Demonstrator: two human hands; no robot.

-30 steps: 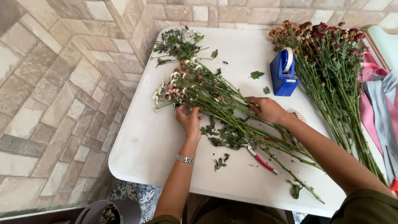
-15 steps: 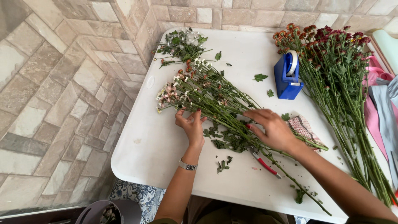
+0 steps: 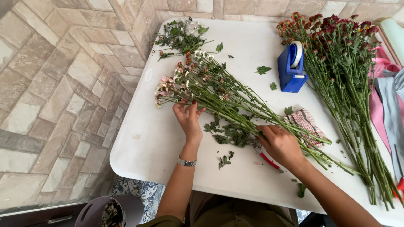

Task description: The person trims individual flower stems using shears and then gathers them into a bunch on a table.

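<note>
We see a white table [image 3: 160, 151] set against a tiled floor [image 3: 50, 105], with a long bunch of pale flowers [image 3: 219, 94] lying slantwise across it, its pink and white heads toward the far left and its green stems running down to the right. Our left hand [image 3: 188, 117] lies flat and spread on the table just below the flower heads, fingertips touching the stems, grasping nothing. Our right hand [image 3: 281, 143] is curled over the middle of the stems, the fingers bent down around them; we cannot tell whether it truly grips them or only presses on them. A wristwatch [image 3: 186, 162] sits on the left wrist.

Just beneath the right hand a red-handled cutter [image 3: 267, 157] lies on the table, partly hidden by the hand. Torn green leaves [image 3: 229, 134] are scattered between the two hands and a few more near the table's front edge. A checked cloth [image 3: 306, 122] lies under the stems just beyond the right hand.

Farther back stands a blue tape dispenser [image 3: 291, 69], and to its right a big bunch of dark red flowers [image 3: 341, 46] stretches its stems toward the near right edge. A small heap of cut greenery [image 3: 181, 35] rests at the far left corner. Pink and grey ribbons [image 3: 385, 92] hang at the right side. A grey bucket [image 3: 107, 210] stands on the floor below the table
</note>
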